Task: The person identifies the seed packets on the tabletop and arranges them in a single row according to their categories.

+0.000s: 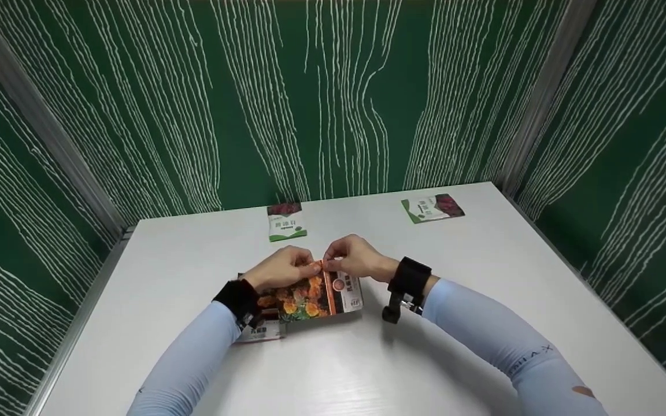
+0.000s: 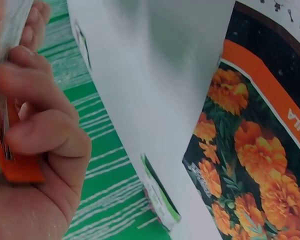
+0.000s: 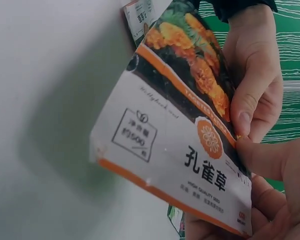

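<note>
A marigold seed packet, white at one end with an orange band, is held tilted above the table between both hands. My left hand pinches its upper edge with thumb and fingers. Right beside it, my right hand pinches the same edge, and the two sets of fingertips nearly meet. In the right wrist view, the packet's printed front faces the camera. A second marigold packet lies on the table below the left wrist, partly hidden by the held one; its orange flowers show large in the left wrist view.
At the back of the white table lie two green-and-white seed packets with dark red pictures, one on the left and one on the right. Green walls with white streaks rise behind the table and at both sides.
</note>
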Demonstrator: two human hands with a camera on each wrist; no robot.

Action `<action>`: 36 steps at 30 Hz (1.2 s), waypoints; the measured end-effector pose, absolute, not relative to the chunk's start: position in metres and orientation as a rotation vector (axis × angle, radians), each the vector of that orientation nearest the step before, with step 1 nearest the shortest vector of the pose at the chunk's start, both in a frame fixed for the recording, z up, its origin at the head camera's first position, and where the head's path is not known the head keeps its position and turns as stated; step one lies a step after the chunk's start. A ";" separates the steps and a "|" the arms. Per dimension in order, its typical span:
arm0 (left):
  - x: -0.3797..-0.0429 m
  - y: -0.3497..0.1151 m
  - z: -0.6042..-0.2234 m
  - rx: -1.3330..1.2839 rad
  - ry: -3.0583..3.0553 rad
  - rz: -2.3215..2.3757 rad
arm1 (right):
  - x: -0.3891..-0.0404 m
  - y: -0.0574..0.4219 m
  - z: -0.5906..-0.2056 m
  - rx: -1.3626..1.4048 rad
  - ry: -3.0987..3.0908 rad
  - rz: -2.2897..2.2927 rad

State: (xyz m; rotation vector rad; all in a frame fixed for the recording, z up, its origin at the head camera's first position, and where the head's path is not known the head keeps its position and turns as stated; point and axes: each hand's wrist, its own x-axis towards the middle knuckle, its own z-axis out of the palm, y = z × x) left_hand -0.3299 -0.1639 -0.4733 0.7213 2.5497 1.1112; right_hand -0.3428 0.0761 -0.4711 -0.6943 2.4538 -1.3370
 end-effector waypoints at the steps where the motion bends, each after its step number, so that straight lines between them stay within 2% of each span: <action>1: -0.331 -0.166 -0.474 0.696 2.546 1.134 | -0.343 0.077 -0.471 -0.689 2.445 -1.345; 9: -0.336 -0.186 -0.476 0.431 2.518 1.445 | -0.344 0.087 -0.467 -0.572 2.364 -1.491; 16: -0.336 -0.199 -0.480 0.159 2.255 1.710 | -0.350 0.092 -0.463 -0.457 2.325 -1.653; 23: -0.334 -0.205 -0.482 -0.033 2.110 1.829 | -0.353 0.092 -0.465 -0.413 2.326 -1.708; 36: -0.319 -0.198 -0.488 0.136 1.846 1.812 | -0.352 0.088 -0.473 -0.330 2.254 -1.828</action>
